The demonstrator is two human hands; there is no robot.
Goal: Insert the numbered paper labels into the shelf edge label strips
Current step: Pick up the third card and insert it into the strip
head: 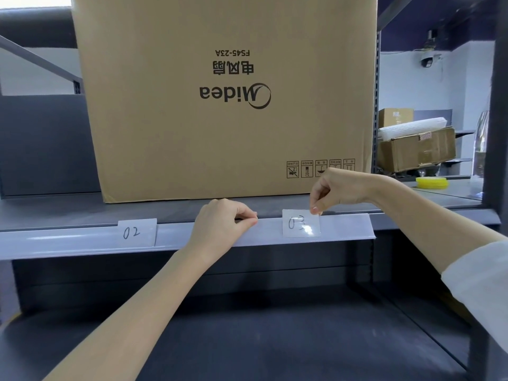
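A grey metal shelf (68, 213) in a storeroom carries a large cardboard box (225, 100), its printing upside down, which serves as the landmark here. To the right of the box, on farther shelving, sit an open carton (417, 151) with white padding and a yellow disc (431, 182); a pale wall and a security camera (427, 61) lie beyond. Below the box, a clear label strip (82, 239) runs along the shelf's front edge. A paper label marked 02 (136, 232) sits in the strip below the box's left corner. A second label marked 03 (301, 223) stands in the strip below the box's right corner, its top edge above the strip's lip. The left hand (222, 222) rests on the strip beneath the middle of the box, fingers pinched on the strip's upper edge, forearm reaching up from below. The right hand (338, 188), in front of the box's lower right corner, bends down at the wrist, fingers pinching the top right corner of the 03 label; a white sleeve (478, 284) covers the upper forearm
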